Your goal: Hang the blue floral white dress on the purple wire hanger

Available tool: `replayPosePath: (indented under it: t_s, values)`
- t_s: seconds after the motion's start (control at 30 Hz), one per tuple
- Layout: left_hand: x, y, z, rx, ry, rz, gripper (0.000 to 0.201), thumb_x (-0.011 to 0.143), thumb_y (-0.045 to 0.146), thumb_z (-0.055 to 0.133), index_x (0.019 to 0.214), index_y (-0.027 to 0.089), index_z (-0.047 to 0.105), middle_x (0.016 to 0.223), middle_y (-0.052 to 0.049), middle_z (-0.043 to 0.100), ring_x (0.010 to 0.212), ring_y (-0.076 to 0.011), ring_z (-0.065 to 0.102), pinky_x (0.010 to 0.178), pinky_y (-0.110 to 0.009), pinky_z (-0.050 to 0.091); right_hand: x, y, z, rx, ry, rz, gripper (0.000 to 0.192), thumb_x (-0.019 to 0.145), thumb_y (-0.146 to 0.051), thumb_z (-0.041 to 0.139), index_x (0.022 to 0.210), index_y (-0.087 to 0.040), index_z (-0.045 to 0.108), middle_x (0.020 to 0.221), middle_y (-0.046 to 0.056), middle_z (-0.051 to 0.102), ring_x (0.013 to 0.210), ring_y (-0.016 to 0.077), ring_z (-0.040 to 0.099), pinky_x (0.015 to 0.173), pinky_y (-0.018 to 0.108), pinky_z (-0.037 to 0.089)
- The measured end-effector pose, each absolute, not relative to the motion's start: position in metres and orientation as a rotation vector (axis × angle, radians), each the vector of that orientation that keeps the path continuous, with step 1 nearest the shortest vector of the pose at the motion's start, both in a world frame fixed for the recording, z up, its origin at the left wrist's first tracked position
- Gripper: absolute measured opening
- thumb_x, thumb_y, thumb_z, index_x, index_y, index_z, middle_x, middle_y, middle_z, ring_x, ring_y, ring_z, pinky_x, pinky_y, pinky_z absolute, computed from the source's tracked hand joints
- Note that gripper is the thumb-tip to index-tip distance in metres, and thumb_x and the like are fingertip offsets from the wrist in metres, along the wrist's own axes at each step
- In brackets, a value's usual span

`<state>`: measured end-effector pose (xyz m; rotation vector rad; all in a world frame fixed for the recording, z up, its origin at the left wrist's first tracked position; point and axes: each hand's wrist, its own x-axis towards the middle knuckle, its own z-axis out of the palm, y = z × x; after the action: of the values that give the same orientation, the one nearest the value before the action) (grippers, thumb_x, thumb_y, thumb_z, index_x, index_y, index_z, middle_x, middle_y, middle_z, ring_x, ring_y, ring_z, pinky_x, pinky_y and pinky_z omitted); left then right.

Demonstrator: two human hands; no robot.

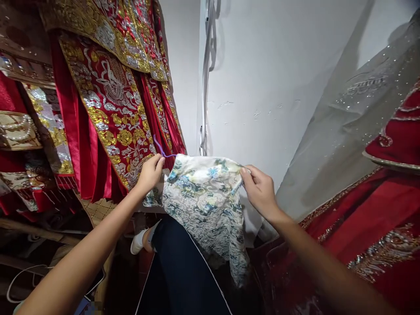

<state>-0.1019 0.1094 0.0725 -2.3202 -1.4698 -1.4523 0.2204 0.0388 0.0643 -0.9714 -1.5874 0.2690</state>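
Observation:
A pale floral top (203, 197) with blue and green flowers hangs between my hands, one sleeve dangling low on the right. My left hand (151, 174) is closed in a pinch at the top's left end. Its fingertips are on a thin purple hanger (159, 145), whose hooked end sticks up and whose other end runs to the top's upper edge. My right hand (260, 186) pinches the top's upper right corner between thumb and fingers. Any part of the hanger inside the cloth is hidden.
Red embroidered garments (111, 87) with gold and silver hang at left. A sheer sparkling cloth (348, 109) and a red beaded garment (377, 205) are at right. A white wall (262, 78) with a metal upright (204, 78) stands ahead. Wooden bars (29, 229) lie lower left.

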Motion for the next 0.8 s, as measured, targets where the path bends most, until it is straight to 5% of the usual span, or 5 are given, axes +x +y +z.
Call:
replayPosePath:
  t_s: [0.37,0.53,0.63,0.73,0.8]
  values:
    - [-0.083,0.079,0.059,-2.377,-0.926,-2.192,0.029,0.091,0.041,0.047,0.072,0.019,0.05,0.075,-0.003,0.05,0.074,-0.0188,0.049,0.077,-0.033,0.044,0.242,0.06,0.037,-1.011,-1.789,0.608,0.039,0.097,-0.05,0.047,0.113,-0.021,0.068,0.103,0.009,0.07,0.091,0.0227,0.063,0.08,0.037,0.051]
    - [-0.021,0.018,0.064,-2.974,-0.301,-2.362,0.034,0.084,0.045,0.052,0.062,0.019,0.048,0.073,-0.005,0.05,0.08,-0.0236,0.054,0.1,-0.047,0.04,0.189,0.068,0.004,-0.776,-2.034,0.462,0.083,0.08,-0.041,0.074,0.151,-0.027,0.034,0.156,0.012,0.036,0.14,0.0311,0.038,0.113,0.047,0.036]
    - [-0.002,-0.011,0.061,-3.2,-0.272,-2.352,0.038,0.082,0.048,0.056,0.059,0.019,0.047,0.071,-0.006,0.048,0.079,-0.0249,0.055,0.095,-0.047,0.044,0.175,0.063,-0.009,-0.635,-1.986,0.344,0.06,0.081,-0.038,0.072,0.136,-0.024,0.05,0.139,0.012,0.051,0.131,0.029,0.047,0.11,0.043,0.039]
    - [0.0,-0.011,0.06,-3.208,-0.248,-2.55,0.041,0.081,0.052,0.057,0.057,0.019,0.048,0.072,-0.007,0.053,0.087,-0.028,0.059,0.102,-0.05,0.041,0.186,0.057,-0.004,-0.734,-1.88,0.298,0.016,0.094,-0.036,0.055,0.099,-0.023,0.063,0.097,0.005,0.064,0.091,0.02,0.062,0.083,0.032,0.048]
    - [-0.005,0.002,0.06,-3.271,-0.457,-2.58,0.034,0.081,0.051,0.059,0.071,0.018,0.061,0.086,-0.011,0.065,0.099,-0.0304,0.063,0.103,-0.051,0.043,0.205,0.056,0.003,-0.834,-1.828,0.221,0.025,0.097,-0.038,0.049,0.084,-0.021,0.062,0.08,0.002,0.061,0.074,0.0167,0.058,0.07,0.028,0.045]
